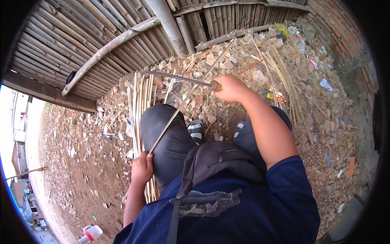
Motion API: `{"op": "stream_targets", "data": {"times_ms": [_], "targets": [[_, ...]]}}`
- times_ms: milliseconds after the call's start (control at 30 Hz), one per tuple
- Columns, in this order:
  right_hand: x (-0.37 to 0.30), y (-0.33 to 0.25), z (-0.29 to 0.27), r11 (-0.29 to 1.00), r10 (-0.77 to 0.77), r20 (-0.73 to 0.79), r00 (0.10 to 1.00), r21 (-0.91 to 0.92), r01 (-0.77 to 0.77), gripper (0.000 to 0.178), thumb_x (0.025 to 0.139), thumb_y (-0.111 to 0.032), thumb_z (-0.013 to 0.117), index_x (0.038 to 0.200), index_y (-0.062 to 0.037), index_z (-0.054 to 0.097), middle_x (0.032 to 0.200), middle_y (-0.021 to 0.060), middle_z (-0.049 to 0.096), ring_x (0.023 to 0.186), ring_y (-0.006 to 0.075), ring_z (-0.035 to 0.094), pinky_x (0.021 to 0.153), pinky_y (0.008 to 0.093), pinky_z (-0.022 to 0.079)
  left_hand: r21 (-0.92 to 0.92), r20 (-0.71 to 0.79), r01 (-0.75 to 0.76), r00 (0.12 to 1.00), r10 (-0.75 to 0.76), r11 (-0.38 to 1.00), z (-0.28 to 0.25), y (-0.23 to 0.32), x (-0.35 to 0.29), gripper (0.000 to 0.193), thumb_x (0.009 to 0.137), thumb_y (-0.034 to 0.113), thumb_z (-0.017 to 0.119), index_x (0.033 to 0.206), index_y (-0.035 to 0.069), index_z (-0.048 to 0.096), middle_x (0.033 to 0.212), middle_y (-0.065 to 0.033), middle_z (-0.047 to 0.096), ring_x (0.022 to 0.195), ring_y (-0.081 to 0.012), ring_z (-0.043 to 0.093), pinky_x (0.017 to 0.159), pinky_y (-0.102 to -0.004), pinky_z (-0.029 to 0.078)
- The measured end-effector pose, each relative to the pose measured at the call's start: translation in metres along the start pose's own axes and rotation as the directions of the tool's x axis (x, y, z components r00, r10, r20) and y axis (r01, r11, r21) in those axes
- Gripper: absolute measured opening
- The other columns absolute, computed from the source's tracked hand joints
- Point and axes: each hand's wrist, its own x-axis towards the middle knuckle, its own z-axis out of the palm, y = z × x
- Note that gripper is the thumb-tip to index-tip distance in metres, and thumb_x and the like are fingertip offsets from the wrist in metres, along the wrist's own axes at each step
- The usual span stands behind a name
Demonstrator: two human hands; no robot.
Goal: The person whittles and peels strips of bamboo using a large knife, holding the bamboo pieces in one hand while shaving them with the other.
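My left hand [141, 167] is closed around the lower end of a long, thin bamboo strip [170, 123], beside my left thigh. The strip slants up and away to the right, across my left knee. In my right hand [231, 88], above the space between my knees, is the wooden handle of a long-bladed knife [178, 77]. Its narrow, slightly curved blade points left and crosses the strip near the handle; whether they touch, I cannot tell. A bundle of bamboo strips [137, 107] lies along the outside of my left leg, partly hidden by my left hand and arm.
More bamboo strips [286, 75] lie on the ground at the right. Broken bricks, stones, straw and litter [280, 96] cover much of the ground. A split-bamboo wall [122, 40] with a pole stands ahead, a brick wall [345, 32] at far right. A white-and-red container [92, 232] sits lower left.
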Motion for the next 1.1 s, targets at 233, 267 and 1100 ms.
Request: {"op": "stream_targets", "data": {"times_ms": [233, 267, 1100], "targets": [[-0.009, -0.05, 0.002, 0.979, -0.023, 0.103, 0.994, -0.198, 0.043, 0.014, 0.082, -0.024, 0.071, 0.093, -0.0148, 0.072, 0.086, 0.0131, 0.071, 0.087, 0.0334, 0.071, 0.077, 0.0481, 0.055, -0.022, 0.022, 0.005, 1.0, -0.004, 1.0, -0.008, 0.0, -0.001, 0.039, 0.106, 0.033, 0.049, 0.083, 0.002, 0.052, 0.068, -0.0276, 0.061, 0.069, -0.0509, 0.062, 0.063, -0.0588, 0.046], [-0.007, -0.051, 0.007, 0.973, -0.039, 0.125, 0.991, -0.221, 0.066, 0.013, 0.082, -0.024, 0.07, 0.092, -0.015, 0.071, 0.085, 0.0129, 0.071, 0.087, 0.0332, 0.071, 0.076, 0.0485, 0.055, -0.019, 0.015, 0.003, 1.0, -0.003, 1.0, -0.007, 0.0, -0.002, 0.039, 0.106, 0.033, 0.049, 0.083, 0.002, 0.052, 0.068, -0.0276, 0.061, 0.069, -0.051, 0.062, 0.063, -0.0588, 0.046], [-0.003, -0.053, 0.021, 0.935, -0.2, 0.038, 0.979, -0.29, 0.202, 0.013, 0.083, -0.02, 0.07, 0.096, -0.0174, 0.07, 0.081, 0.0117, 0.073, 0.08, 0.034, 0.072, 0.073, 0.0485, 0.056, 0.041, -0.014, 0.078, 0.997, -0.077, 0.996, -0.004, 0.018, 0.002, 0.041, 0.107, 0.033, 0.044, 0.083, 0.001, 0.055, 0.071, -0.0287, 0.061, 0.072, -0.0515, 0.061, 0.065, -0.0592, 0.045]]}}
